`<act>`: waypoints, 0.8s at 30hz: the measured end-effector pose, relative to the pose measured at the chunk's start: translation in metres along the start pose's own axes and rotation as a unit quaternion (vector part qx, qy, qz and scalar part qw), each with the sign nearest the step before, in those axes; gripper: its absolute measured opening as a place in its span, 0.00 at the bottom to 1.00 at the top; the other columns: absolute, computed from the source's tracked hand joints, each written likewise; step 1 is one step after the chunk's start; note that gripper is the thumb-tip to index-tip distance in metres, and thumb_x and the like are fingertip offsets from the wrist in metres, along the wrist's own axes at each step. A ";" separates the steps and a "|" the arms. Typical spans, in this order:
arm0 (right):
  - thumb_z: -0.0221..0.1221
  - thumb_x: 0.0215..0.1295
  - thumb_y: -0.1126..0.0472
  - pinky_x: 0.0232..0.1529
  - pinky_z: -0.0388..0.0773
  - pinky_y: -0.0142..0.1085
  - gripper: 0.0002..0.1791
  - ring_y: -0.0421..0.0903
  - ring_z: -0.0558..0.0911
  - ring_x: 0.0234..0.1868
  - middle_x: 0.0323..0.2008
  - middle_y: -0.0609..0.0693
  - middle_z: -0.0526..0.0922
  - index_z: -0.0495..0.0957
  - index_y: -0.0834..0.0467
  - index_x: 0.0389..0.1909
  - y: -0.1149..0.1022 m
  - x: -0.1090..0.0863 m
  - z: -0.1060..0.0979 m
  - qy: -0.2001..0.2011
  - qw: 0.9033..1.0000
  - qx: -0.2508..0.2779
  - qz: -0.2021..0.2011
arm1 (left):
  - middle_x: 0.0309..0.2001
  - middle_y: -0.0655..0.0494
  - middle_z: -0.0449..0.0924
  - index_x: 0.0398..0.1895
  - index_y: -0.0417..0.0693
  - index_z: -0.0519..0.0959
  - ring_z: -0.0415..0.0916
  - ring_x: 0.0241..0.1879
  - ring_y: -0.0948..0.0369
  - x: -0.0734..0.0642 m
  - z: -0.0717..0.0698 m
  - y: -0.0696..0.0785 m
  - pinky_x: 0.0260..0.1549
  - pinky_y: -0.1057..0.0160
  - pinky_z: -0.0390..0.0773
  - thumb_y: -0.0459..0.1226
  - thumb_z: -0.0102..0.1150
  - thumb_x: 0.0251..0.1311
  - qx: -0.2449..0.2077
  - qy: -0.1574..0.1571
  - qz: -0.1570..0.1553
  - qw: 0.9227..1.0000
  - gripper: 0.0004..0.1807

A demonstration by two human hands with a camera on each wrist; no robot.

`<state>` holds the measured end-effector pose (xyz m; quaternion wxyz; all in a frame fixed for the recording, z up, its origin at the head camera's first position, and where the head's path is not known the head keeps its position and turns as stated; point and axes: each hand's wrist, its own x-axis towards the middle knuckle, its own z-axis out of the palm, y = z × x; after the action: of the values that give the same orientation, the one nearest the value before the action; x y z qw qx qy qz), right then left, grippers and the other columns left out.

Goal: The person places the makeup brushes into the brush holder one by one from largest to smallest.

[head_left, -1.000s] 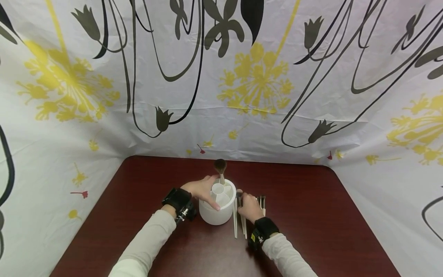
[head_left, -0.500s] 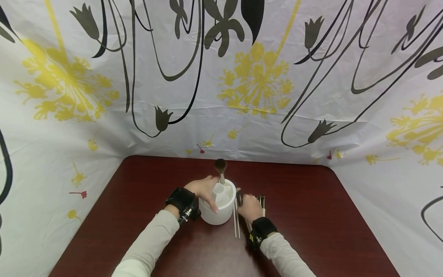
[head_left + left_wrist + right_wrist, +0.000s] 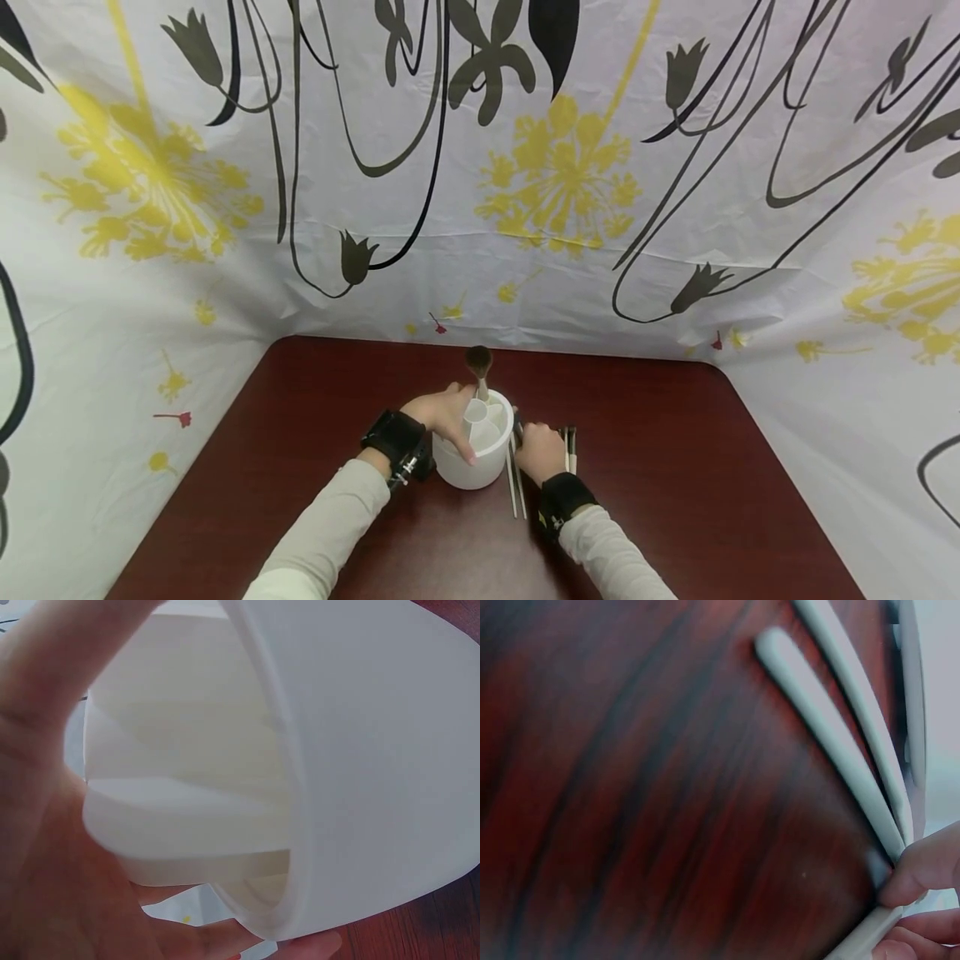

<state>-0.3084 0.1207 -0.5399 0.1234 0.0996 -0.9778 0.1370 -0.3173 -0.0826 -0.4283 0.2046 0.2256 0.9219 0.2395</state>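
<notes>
A white round container (image 3: 471, 473) with inner dividers stands on the table, and a makeup brush (image 3: 479, 362) with dark bristles rises from its back. My left hand (image 3: 444, 417) grips the container over its left side, thumb at the front of the rim. In the left wrist view the fingers curve around the white inner divider piece (image 3: 187, 772). Just right of the container, my right hand (image 3: 543, 452) pinches a white-handled makeup brush (image 3: 859, 937) low over the table. Two pale brush handles (image 3: 517, 492) lie between that hand and the container; the held brush's bristles are hidden.
More makeup brushes (image 3: 573, 450) with dark tips lie to the right of the right hand. The dark red wooden table (image 3: 660, 467) has rounded far corners, and a white patterned cloth (image 3: 420, 200) hangs behind and around it.
The right hand has taken a brush handle and drawn it away from the two beside the container; that handle is now hidden under the wrist. The left hand keeps its hold.
</notes>
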 end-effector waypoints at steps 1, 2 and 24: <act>0.60 0.37 0.65 0.13 0.66 0.41 0.11 0.49 0.71 0.13 0.13 0.53 0.72 0.66 0.57 0.09 0.000 0.000 0.001 -0.001 1.000 0.000 0.001 | 0.53 0.45 0.62 0.64 0.44 0.56 0.62 0.53 0.54 0.000 0.000 0.000 0.49 0.55 0.68 0.50 0.78 0.21 0.000 0.001 0.001 1.000 0.61; 0.60 0.37 0.65 0.13 0.67 0.41 0.10 0.50 0.72 0.13 0.14 0.53 0.73 0.67 0.57 0.10 0.001 0.000 0.001 -0.002 1.000 -0.003 0.002 | 0.53 0.44 0.62 0.64 0.44 0.56 0.62 0.53 0.54 0.000 0.001 0.001 0.49 0.55 0.68 0.50 0.78 0.20 -0.001 0.002 0.001 1.000 0.61; 0.59 0.34 0.65 0.12 0.60 0.36 0.16 0.43 0.62 0.11 0.09 0.47 0.63 0.59 0.54 0.04 0.010 0.006 0.004 0.031 0.998 0.048 0.008 | 0.51 0.45 0.61 0.64 0.43 0.55 0.62 0.51 0.54 0.000 0.001 0.001 0.49 0.54 0.68 0.50 0.78 0.20 -0.003 0.002 -0.016 1.000 0.61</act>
<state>-0.3174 0.1276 -0.5446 0.1473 0.0935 -0.9667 0.1874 -0.3168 -0.0811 -0.4290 0.2073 0.2099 0.9250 0.2396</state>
